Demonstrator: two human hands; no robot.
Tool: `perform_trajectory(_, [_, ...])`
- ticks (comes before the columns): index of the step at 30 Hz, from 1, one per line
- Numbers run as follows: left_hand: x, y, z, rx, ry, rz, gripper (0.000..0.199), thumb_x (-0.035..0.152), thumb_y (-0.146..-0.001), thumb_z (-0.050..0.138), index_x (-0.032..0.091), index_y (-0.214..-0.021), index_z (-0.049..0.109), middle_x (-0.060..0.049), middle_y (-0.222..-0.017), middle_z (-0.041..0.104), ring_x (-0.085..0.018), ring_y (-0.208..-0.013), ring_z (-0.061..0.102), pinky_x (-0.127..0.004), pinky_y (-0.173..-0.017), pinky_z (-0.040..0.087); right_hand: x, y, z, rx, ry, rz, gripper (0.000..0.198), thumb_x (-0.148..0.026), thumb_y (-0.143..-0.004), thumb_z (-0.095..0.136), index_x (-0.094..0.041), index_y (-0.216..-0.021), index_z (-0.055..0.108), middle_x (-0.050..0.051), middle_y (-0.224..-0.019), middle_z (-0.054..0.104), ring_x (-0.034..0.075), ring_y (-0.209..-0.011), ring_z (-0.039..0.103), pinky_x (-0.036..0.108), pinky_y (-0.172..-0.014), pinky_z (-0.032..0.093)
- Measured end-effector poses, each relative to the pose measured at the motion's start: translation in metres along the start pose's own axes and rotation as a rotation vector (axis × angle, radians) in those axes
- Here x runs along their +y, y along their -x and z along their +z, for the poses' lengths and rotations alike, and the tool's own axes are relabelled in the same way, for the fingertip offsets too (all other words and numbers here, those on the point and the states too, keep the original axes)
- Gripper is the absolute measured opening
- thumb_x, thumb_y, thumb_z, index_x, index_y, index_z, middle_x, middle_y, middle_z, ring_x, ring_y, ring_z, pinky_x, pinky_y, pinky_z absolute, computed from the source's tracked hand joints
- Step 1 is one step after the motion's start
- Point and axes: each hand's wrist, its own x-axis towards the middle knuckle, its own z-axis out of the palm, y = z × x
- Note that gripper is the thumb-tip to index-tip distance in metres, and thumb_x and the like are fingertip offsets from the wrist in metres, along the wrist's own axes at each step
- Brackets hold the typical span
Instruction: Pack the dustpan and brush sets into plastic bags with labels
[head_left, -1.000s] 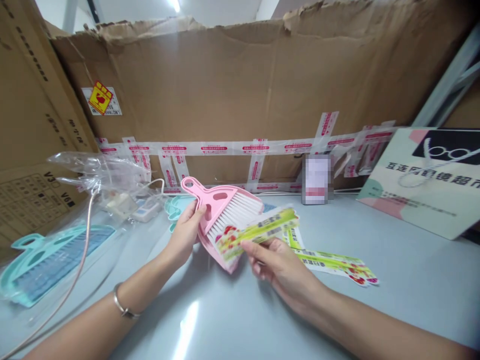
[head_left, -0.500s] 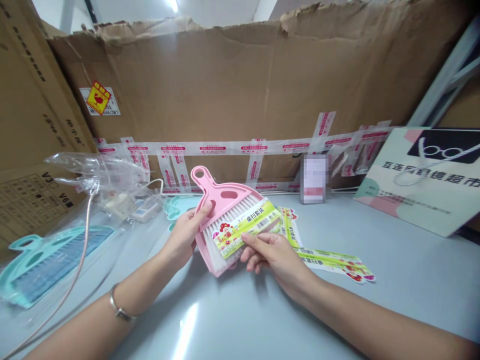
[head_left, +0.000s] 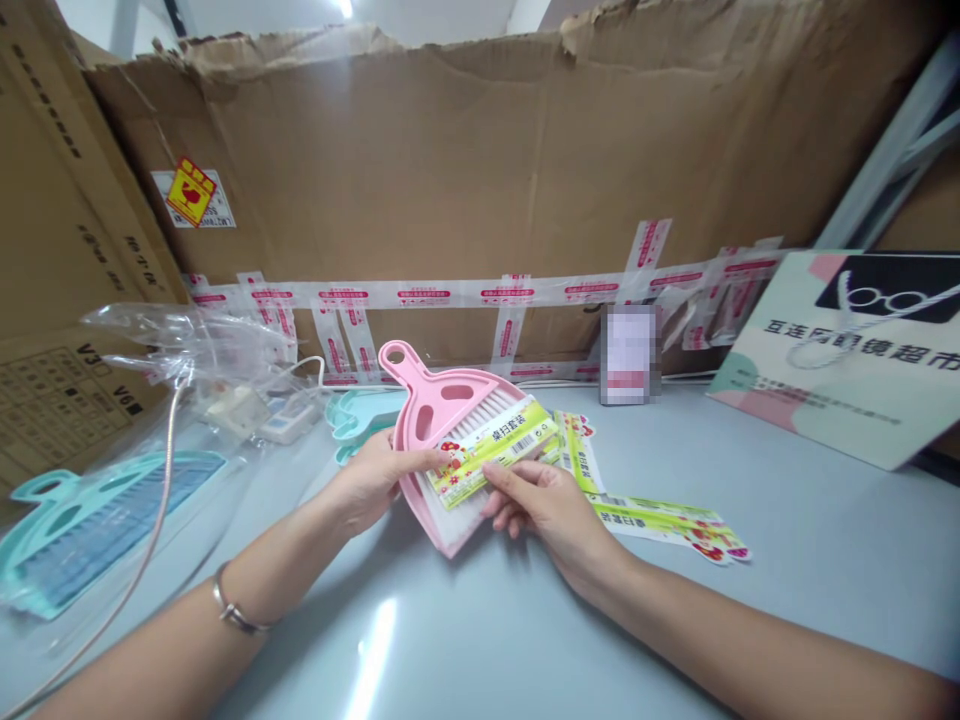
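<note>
A pink dustpan (head_left: 469, 383) with a white-bristled brush (head_left: 459, 520) nested in it is tilted above the table. My left hand (head_left: 375, 480) grips the dustpan's left edge, its thumb reaching over onto a printed card label (head_left: 517, 430). That label, yellow-green with red mushrooms, lies across the bristles. My right hand (head_left: 536, 495) pinches the label's lower edge between thumb and fingers. More labels of the same print, one upright-lying label (head_left: 579, 450) and one long label (head_left: 675, 525), rest on the table just right of the dustpan.
Left on the grey table (head_left: 465, 640) lies a bagged turquoise dustpan set (head_left: 112, 520); another turquoise piece (head_left: 364, 415) sits behind my left hand. A cable (head_left: 161, 510), clear plastic bag (head_left: 187, 340), phone-like blurred object (head_left: 628, 355), paper bag (head_left: 847, 370) and large carton (head_left: 450, 180) surround the area.
My left hand has shifted down the dustpan, and its thumb has moved from the pink part near the handle onto the label's left end. My right hand stays at the label's lower edge.
</note>
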Motion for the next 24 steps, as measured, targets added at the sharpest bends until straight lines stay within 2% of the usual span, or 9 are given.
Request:
perform_trajectory(6, [0.011, 0.003, -0.001, 0.057, 0.042, -0.012, 0.035, 0.018, -0.059, 0.075, 0.012, -0.092, 0.066, -0.013, -0.091, 0.071, -0.024, -0.077, 0.067, -0.036, -0.075, 0.053, 0.005, 0.001, 0.001, 0.130, -0.187, -0.056, 0.045, -0.042, -0.057, 0.075, -0.020, -0.057, 0.036, -0.013, -0.036, 0.034, 0.002, -0.031, 0.025, 0.015, -0.029, 0.020])
perform_trajectory(10, [0.010, 0.006, 0.001, 0.002, 0.039, 0.010, 0.034, 0.019, -0.062, 0.073, 0.014, -0.094, 0.066, -0.012, -0.092, 0.071, -0.024, -0.080, 0.067, -0.034, -0.076, 0.052, 0.000, 0.005, 0.003, 0.018, -0.377, -0.013, 0.036, -0.033, -0.062, 0.075, -0.021, -0.088, 0.053, -0.004, -0.075, 0.064, 0.008, -0.061, 0.057, 0.019, -0.051, 0.047])
perform_trajectory(12, [0.007, 0.006, 0.003, -0.053, 0.019, 0.001, 0.036, 0.019, -0.061, 0.074, 0.015, -0.096, 0.065, -0.011, -0.092, 0.071, -0.024, -0.083, 0.066, -0.034, -0.076, 0.052, -0.002, 0.008, 0.004, -0.088, -0.434, 0.031, 0.042, -0.027, -0.065, 0.073, -0.022, -0.102, 0.054, 0.001, -0.092, 0.067, 0.014, -0.078, 0.062, 0.027, -0.066, 0.051])
perform_trajectory(15, [0.009, 0.004, 0.003, -0.091, -0.110, 0.000, 0.036, 0.026, -0.064, 0.072, 0.016, -0.098, 0.065, -0.009, -0.089, 0.070, -0.025, -0.084, 0.065, -0.036, -0.074, 0.051, -0.002, 0.009, 0.003, -0.104, -0.454, 0.073, 0.045, -0.021, -0.065, 0.071, -0.019, -0.107, 0.055, 0.004, -0.092, 0.068, 0.018, -0.081, 0.064, 0.032, -0.070, 0.052])
perform_trajectory(17, [0.019, 0.003, -0.007, 0.051, -0.357, 0.118, 0.035, 0.035, -0.066, 0.070, 0.017, -0.096, 0.066, -0.008, -0.084, 0.070, -0.026, -0.082, 0.064, -0.036, -0.072, 0.050, -0.001, 0.008, 0.003, -0.080, -0.463, 0.067, 0.043, -0.019, -0.065, 0.071, -0.018, -0.106, 0.057, 0.005, -0.090, 0.069, 0.018, -0.080, 0.065, 0.032, -0.069, 0.052])
perform_trajectory(19, [0.034, 0.002, -0.028, 0.370, -0.692, 0.394, 0.034, 0.040, -0.067, 0.068, 0.019, -0.094, 0.066, -0.007, -0.086, 0.068, -0.026, -0.087, 0.061, -0.036, -0.078, 0.046, 0.000, 0.007, 0.002, -0.059, -0.475, 0.057, 0.041, -0.019, -0.065, 0.071, -0.018, -0.104, 0.058, 0.004, -0.089, 0.070, 0.018, -0.079, 0.065, 0.031, -0.068, 0.053])
perform_trajectory(21, [0.050, 0.004, -0.059, 0.716, -0.981, 0.693, 0.034, 0.041, -0.072, 0.063, 0.021, -0.099, 0.063, -0.007, -0.103, 0.064, -0.028, -0.108, 0.050, -0.038, -0.090, 0.036, -0.001, 0.006, 0.001, -0.046, -0.481, 0.045, 0.040, -0.018, -0.065, 0.071, -0.019, -0.103, 0.058, 0.004, -0.088, 0.070, 0.018, -0.079, 0.065, 0.030, -0.067, 0.053])
perform_trajectory(23, [0.062, 0.009, -0.091, 0.910, -1.177, 0.789, 0.037, 0.041, -0.074, 0.061, 0.023, -0.107, 0.057, -0.004, -0.118, 0.057, -0.030, -0.126, 0.030, -0.039, -0.095, 0.028, -0.002, 0.006, 0.001, -0.040, -0.481, 0.041, 0.038, -0.017, -0.065, 0.071, -0.019, -0.100, 0.059, 0.003, -0.088, 0.070, 0.018, -0.079, 0.065, 0.029, -0.067, 0.053])
perform_trajectory(24, [0.065, 0.013, -0.104, 0.929, -1.228, 0.780, 0.039, 0.043, -0.073, 0.062, 0.024, -0.107, 0.056, -0.002, -0.120, 0.055, -0.030, -0.130, 0.022, -0.038, -0.092, 0.027, -0.003, 0.007, 0.001, -0.037, -0.477, 0.045, 0.036, -0.017, -0.065, 0.071, -0.019, -0.098, 0.059, 0.003, -0.087, 0.070, 0.018, -0.079, 0.065, 0.029, -0.067, 0.053])
